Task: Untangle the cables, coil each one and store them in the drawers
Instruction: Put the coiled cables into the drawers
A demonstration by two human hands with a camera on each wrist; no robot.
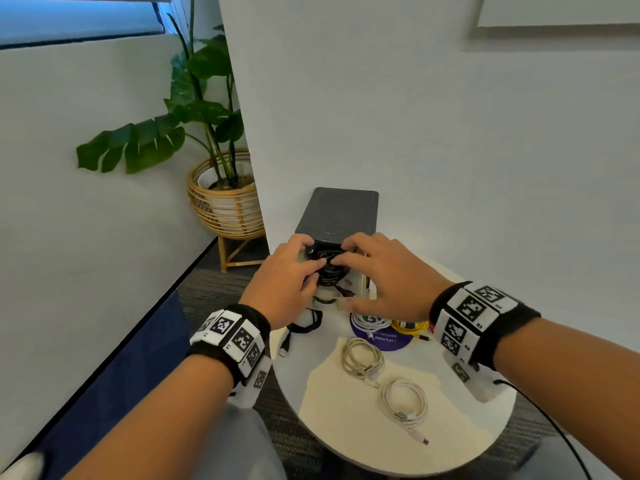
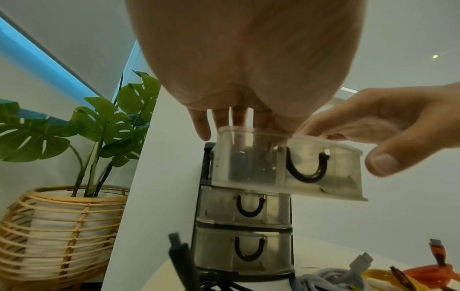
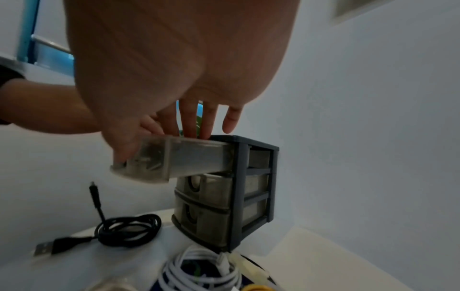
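Observation:
A small dark-framed drawer unit stands at the back of the round white table. Its clear top drawer is pulled out, and a coiled black cable lies inside it. Both hands are over this drawer. My left hand reaches down into it with fairly straight fingers pressing on the coil. My right hand lays its fingers over the coil from the right, with its thumb in front of the drawer's face. The two lower drawers are closed.
On the table in front of the unit lie a second black coil, a white coil on a purple sticker, a yellow cable, a beige coil and another white coil. A potted plant stands left of the table, by the wall.

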